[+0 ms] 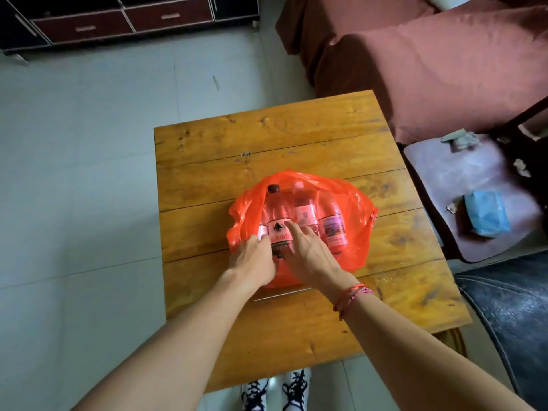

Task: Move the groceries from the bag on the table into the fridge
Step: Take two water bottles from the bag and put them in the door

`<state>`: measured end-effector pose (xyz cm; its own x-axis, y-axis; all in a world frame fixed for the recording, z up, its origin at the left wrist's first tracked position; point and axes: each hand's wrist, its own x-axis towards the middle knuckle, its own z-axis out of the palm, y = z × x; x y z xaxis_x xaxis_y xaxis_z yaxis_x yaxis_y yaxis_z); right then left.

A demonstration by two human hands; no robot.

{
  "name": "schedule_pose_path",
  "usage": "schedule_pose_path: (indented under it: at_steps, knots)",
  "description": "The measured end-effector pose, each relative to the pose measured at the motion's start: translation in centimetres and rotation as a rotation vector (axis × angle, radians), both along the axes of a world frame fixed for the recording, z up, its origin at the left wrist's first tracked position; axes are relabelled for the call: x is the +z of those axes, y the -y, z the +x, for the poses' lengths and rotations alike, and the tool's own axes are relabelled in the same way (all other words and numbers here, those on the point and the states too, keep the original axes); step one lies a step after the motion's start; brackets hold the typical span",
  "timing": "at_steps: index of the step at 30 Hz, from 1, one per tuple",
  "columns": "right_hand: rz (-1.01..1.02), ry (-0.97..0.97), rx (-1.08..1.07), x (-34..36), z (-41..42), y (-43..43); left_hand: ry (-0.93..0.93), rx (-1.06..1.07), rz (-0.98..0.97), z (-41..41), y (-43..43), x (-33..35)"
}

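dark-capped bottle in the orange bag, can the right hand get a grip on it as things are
Probably yes. The right hand already lies on the dark-capped bottle, but the thin orange bag seems to cover it. The left hand is at the bag's near edge; the plastic likely needs parting first.

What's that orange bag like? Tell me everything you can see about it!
The orange bag is thin, see-through plastic, crinkly and loose. It lies on the wooden table, near the middle. Several bottles lie side by side inside it, their labels showing through the plastic; one has a dark cap. The left hand presses on its near left part, and the right hand rests flat on top, fingers over the bottles. Its near edge is hidden under the hands.
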<state>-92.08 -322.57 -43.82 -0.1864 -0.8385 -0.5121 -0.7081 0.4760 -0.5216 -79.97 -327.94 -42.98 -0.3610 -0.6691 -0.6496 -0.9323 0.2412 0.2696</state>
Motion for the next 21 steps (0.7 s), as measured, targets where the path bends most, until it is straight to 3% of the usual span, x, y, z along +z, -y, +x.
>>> schedule_pose_path:
  at_steps: [2, 4, 8, 11, 18, 21]
  knots:
    - [0.004, 0.015, -0.019, -0.4, 0.1, 0.3, 0.217, -0.063, -0.005, 0.0, 0.5, 0.4]
    - [0.031, 0.017, -0.035, -0.6, 0.2, 0.5, 0.313, -0.130, -0.049, -0.2, 0.8, 0.9]
    - [0.061, 0.039, -0.072, -0.7, 0.1, 0.7, 0.084, -0.180, -0.179, -1.2, 0.9, 1.2]
    - [0.069, 0.067, -0.099, -1.0, 0.0, 0.8, -0.101, -0.045, -0.038, -1.8, 0.7, 0.3]
    - [0.168, 0.179, -0.233, -2.4, 0.8, 1.8, 0.042, 0.217, 0.095, -0.9, 1.6, -1.9]
    - [0.201, 0.195, -0.301, -3.0, 1.2, 2.7, 0.000, 0.330, 0.094, -0.7, 2.4, -2.7]
